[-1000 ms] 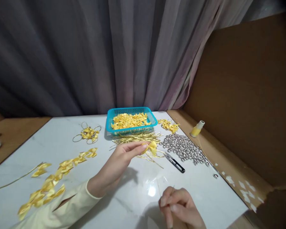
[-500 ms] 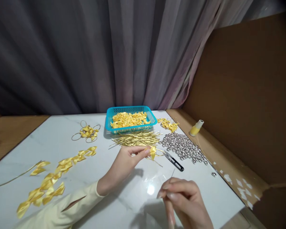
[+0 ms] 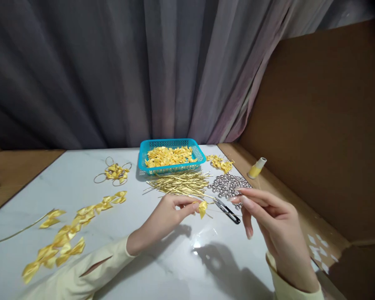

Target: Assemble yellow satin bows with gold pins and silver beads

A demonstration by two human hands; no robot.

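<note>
White tabletop (image 3: pixel 162 266), grey curtain (image 3: pixel 112 75); left hand (image 3: pixel 167 214) pinches bow (image 3: pixel 203 208), right hand (image 3: pixel 276 221) half-curled, grip unclear.

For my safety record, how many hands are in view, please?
2: the left hand, at centre, pinching a yellow bow; the right hand, at right, near silver beads.
</note>
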